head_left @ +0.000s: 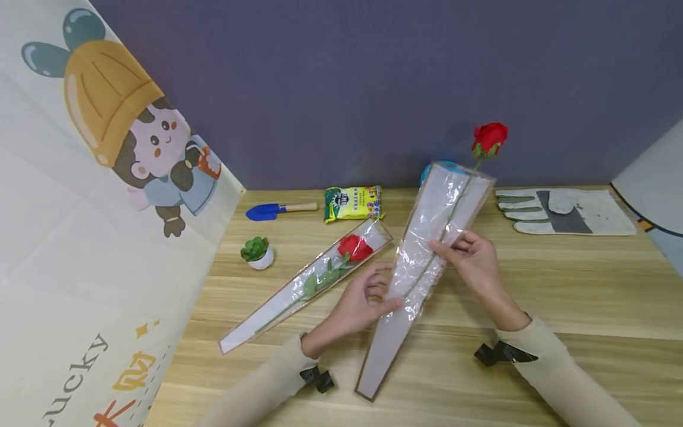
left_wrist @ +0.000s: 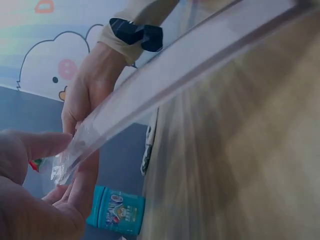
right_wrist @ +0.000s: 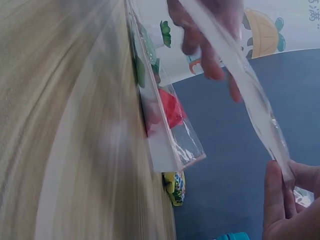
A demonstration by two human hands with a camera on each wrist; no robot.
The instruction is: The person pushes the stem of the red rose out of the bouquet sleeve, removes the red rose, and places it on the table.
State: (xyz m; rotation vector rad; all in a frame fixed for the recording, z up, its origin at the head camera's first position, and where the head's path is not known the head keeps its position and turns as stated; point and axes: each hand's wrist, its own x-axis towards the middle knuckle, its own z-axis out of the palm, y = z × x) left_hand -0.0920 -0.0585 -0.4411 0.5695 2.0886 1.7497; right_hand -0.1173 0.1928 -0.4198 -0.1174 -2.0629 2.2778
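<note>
We are part-way through sliding a red rose (head_left: 489,139) into a cone-shaped cellophane sleeve (head_left: 427,249), which we hold tilted above the wooden table (head_left: 560,296), its point toward 7 o'clock and its mouth toward 1 o'clock. The bloom stands clear of the mouth while the thin stem runs down inside the film. Our left hand (head_left: 363,305) pinches the sleeve's lower edge, thumb on top; our right hand (head_left: 475,261) pinches the upper middle, fingers curled over the stem through the plastic.

At 9 o'clock of our hands lies a second wrapped rose (head_left: 325,276) flat on the table, its bloom fully inside.

We judge the next move calls for keeping the sleeve steady with the left while the right eases the stem down, so the bloom settles inside without creasing the film.
</note>
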